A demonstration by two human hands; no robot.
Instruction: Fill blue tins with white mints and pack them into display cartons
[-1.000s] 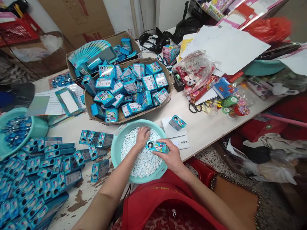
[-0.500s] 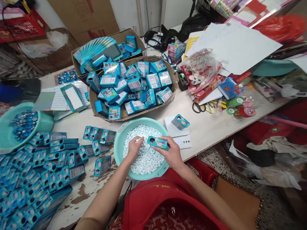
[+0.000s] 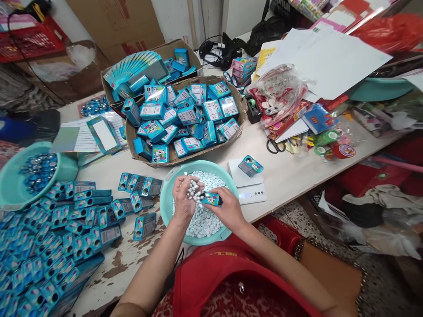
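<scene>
A turquoise basin (image 3: 167, 181) in front of me holds many small pale candies (image 3: 205, 224). Above its left half, my left hand (image 3: 183, 200) is cupped around a heap of the same candies (image 3: 194, 189). My right hand (image 3: 230, 210) grips a small blue candy box (image 3: 211, 198), tilted so that one end meets the candies in my left palm. Just right of the basin, another blue box (image 3: 250, 166) lies on a white kitchen scale (image 3: 247, 193).
Cartons (image 3: 243, 110) of blue boxes stand behind the basin. Rows of blue boxes (image 3: 82, 242) cover the table's left side, near a turquoise tub (image 3: 68, 169) of shiny blue-wrapped pieces. Scissors (image 3: 275, 146), tape rolls (image 3: 331, 137) and paper sheets (image 3: 327, 66) lie to the right.
My left hand has come up out of the basin with a heap of candies. My right hand has brought the box left and turned its end towards that heap.
</scene>
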